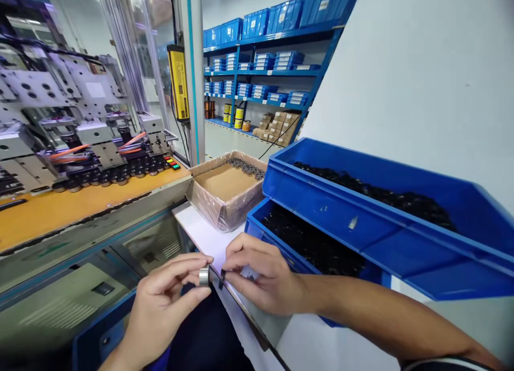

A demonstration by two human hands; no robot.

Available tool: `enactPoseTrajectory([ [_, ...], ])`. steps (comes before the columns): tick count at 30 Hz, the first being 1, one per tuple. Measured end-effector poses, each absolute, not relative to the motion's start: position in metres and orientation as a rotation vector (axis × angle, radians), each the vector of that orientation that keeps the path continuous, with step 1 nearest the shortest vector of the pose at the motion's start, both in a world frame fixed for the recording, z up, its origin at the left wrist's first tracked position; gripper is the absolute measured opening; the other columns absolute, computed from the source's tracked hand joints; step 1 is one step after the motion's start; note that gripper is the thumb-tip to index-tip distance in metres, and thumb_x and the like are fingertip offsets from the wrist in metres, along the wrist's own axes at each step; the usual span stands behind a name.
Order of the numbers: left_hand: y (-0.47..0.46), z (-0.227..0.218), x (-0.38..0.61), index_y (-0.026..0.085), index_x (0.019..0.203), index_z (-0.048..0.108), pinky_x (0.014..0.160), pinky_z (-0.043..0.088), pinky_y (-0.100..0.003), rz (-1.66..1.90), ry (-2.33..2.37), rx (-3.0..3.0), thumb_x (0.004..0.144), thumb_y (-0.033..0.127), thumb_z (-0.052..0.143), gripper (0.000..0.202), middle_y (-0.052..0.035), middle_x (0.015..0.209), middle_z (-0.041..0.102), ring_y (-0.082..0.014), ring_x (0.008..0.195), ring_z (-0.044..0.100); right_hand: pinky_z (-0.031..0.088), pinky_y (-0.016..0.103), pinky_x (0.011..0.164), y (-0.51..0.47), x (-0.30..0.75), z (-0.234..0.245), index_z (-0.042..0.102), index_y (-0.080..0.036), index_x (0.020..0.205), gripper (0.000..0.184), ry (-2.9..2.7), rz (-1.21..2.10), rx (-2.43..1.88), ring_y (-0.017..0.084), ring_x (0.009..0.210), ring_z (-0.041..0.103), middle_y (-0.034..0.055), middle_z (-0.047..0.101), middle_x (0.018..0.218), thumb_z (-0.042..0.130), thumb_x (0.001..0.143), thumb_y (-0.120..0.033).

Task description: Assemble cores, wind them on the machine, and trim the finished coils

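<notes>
My left hand [168,296] pinches a short silvery metal ring [204,277] between thumb and fingers. Facing it across a small gap, my right hand [261,274] grips a small thin black part [221,279] by its edge; its exact kind is too small to make out. Ring and black part are apart, both held above the front edge of a white tabletop [201,226]. Behind the hands sits a plastic-wrapped cardboard box [225,207] with rows of dark round parts [249,167] along its far side.
Two blue bins [361,221] of small black parts are stacked at the right. On the left, a machine [80,103] stands over an orange work surface [92,205] with a row of round parts [120,175]. Blue shelving [273,74] with bins stands at the back.
</notes>
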State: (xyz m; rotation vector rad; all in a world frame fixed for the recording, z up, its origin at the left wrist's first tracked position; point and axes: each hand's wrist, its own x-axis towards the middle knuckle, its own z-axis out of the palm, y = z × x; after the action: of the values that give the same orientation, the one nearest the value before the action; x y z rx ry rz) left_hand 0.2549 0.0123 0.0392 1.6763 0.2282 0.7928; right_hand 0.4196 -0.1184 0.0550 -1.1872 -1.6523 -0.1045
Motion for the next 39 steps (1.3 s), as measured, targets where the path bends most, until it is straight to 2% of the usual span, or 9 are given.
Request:
enactPoseTrajectory([
  [4, 0.005, 0.04, 0.265, 0.027, 0.085, 0.081, 0.071, 0.063, -0.022, 0.733, 0.193, 1.57, 0.068, 0.009, 0.081, 0.025, -0.0063, 0.1, 0.081, -0.0205, 0.081, 0.078, 0.052, 0.022, 0.065, -0.122, 0.422, 0.05, 0.065, -0.014, 0.096, 0.008, -1.633, -0.091, -1.157, 0.012, 0.075, 0.06, 0.0059, 0.061, 0.086, 0.063, 0.089, -0.011],
  [8, -0.001, 0.039, 0.277, 0.031, 0.093, 0.08, 0.068, 0.062, -0.018, 0.679, 0.197, 1.541, 0.063, 0.007, 0.085, 0.038, -0.0003, 0.083, 0.082, -0.0163, 0.07, 0.077, 0.052, 0.021, 0.063, -0.122, 0.426, 0.049, 0.065, -0.014, 0.096, 0.008, -1.632, -0.128, -1.166, 0.011, 0.073, 0.06, 0.0054, 0.061, 0.085, 0.061, 0.09, -0.012],
  [13, -0.003, 0.036, 0.281, 0.028, 0.091, 0.08, 0.068, 0.062, -0.019, 0.649, 0.219, 1.518, 0.063, 0.008, 0.085, 0.034, -0.0008, 0.082, 0.082, -0.017, 0.069, 0.078, 0.054, 0.022, 0.066, -0.125, 0.43, 0.049, 0.064, -0.015, 0.099, 0.011, -1.653, -0.161, -1.16, 0.012, 0.075, 0.06, 0.0058, 0.061, 0.087, 0.059, 0.09, -0.011],
  [18, -0.005, 0.038, 0.281, 0.031, 0.094, 0.08, 0.068, 0.061, -0.016, 0.652, 0.213, 1.459, 0.064, 0.003, 0.083, 0.041, 0.0014, 0.082, 0.083, -0.0156, 0.071, 0.078, 0.056, 0.024, 0.066, -0.125, 0.434, 0.048, 0.059, -0.014, 0.112, 0.026, -1.818, -0.354, -1.172, 0.015, 0.084, 0.063, 0.0095, 0.063, 0.095, 0.055, 0.087, -0.01],
  [22, -0.005, 0.04, 0.281, 0.032, 0.093, 0.081, 0.072, 0.061, -0.015, 0.652, 0.186, 1.429, 0.063, 0.001, 0.082, 0.043, 0.0015, 0.084, 0.083, -0.0162, 0.076, 0.079, 0.058, 0.025, 0.072, -0.124, 0.434, 0.047, 0.06, -0.012, 0.108, 0.017, -1.839, -0.621, -1.201, 0.015, 0.085, 0.065, 0.0092, 0.066, 0.094, 0.059, 0.091, -0.014],
  [26, -0.006, 0.039, 0.279, 0.032, 0.093, 0.081, 0.073, 0.061, -0.016, 0.662, 0.18, 1.403, 0.062, 0.0, 0.083, 0.044, 0.0009, 0.087, 0.083, -0.0177, 0.078, 0.079, 0.058, 0.027, 0.072, -0.124, 0.435, 0.048, 0.06, -0.007, 0.108, 0.018, -1.876, -0.605, -1.149, 0.016, 0.084, 0.065, 0.0121, 0.067, 0.094, 0.06, 0.09, -0.011],
  [31, -0.005, 0.028, 0.276, 0.031, 0.094, 0.081, 0.076, 0.062, -0.02, 0.67, 0.198, 1.372, 0.063, 0.008, 0.086, 0.039, -0.0013, 0.092, 0.083, -0.02, 0.081, 0.079, 0.06, 0.028, 0.073, -0.124, 0.434, 0.048, 0.06, -0.006, 0.108, 0.018, -1.889, -0.618, -1.134, 0.018, 0.085, 0.065, 0.0128, 0.066, 0.094, 0.061, 0.091, -0.012],
  [36, -0.005, 0.023, 0.276, 0.026, 0.095, 0.081, 0.075, 0.063, -0.024, 0.664, 0.209, 1.337, 0.063, 0.013, 0.088, 0.035, -0.0049, 0.09, 0.083, -0.0221, 0.081, 0.079, 0.06, 0.029, 0.072, -0.123, 0.433, 0.049, 0.06, -0.005, 0.108, 0.018, -1.898, -0.64, -1.142, 0.018, 0.086, 0.065, 0.0133, 0.067, 0.094, 0.06, 0.092, -0.013],
  [39, -0.006, 0.024, 0.277, 0.027, 0.097, 0.08, 0.076, 0.062, -0.022, 0.65, 0.203, 1.323, 0.065, 0.009, 0.087, 0.037, -0.0033, 0.093, 0.083, -0.0201, 0.083, 0.079, 0.061, 0.029, 0.074, -0.123, 0.433, 0.049, 0.061, -0.005, 0.108, 0.017, -1.902, -0.642, -1.139, 0.017, 0.087, 0.065, 0.0131, 0.068, 0.095, 0.058, 0.093, -0.012],
])
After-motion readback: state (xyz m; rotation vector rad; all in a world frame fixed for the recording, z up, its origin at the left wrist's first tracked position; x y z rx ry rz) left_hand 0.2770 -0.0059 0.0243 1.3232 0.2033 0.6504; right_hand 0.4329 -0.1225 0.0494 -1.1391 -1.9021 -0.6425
